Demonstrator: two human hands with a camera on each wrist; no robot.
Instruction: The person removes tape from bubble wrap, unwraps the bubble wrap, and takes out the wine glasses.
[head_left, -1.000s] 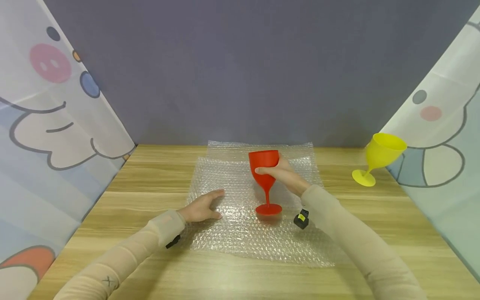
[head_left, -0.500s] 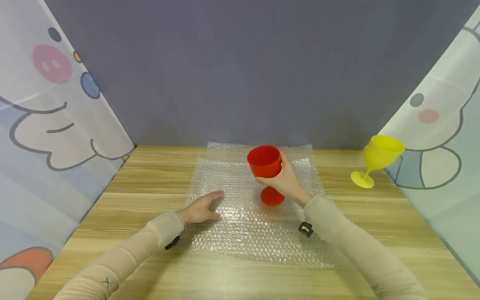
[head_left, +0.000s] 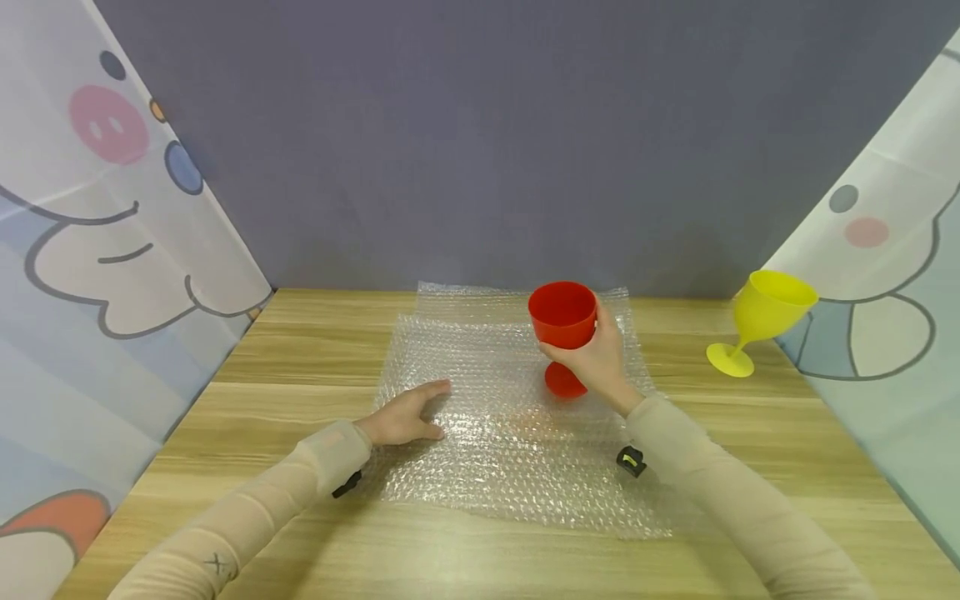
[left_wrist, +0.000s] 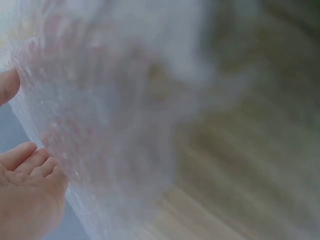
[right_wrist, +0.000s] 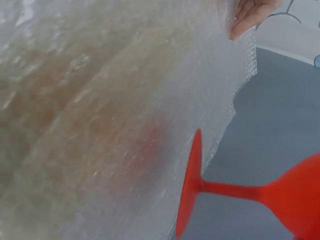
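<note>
My right hand (head_left: 596, 358) grips the bowl of a red plastic goblet (head_left: 564, 315), thumb across its near side. The goblet leans so that its open mouth shows in the head view, and its round foot (right_wrist: 190, 185) stands just off the bubble wrap in the right wrist view. Under it lies a clear sheet of bubble wrap (head_left: 480, 467). At the sheet's left part rests my left hand (head_left: 405, 417), thumb and fingers spread, holding nothing; the left wrist view shows its fingers (left_wrist: 37, 162) along the wrap.
A yellow goblet (head_left: 772, 307) stands upright on the wooden table (head_left: 300, 350) at the far right. A grey wall (head_left: 510, 150) closes off the back, and cartoon-print curtains (head_left: 67, 275) flank both sides. Small black wrist cameras (head_left: 632, 461) hang at the sleeves.
The red goblet has tipped its mouth toward the head camera, then moved right and slightly farther back with my right hand. My left hand has stayed in place.
</note>
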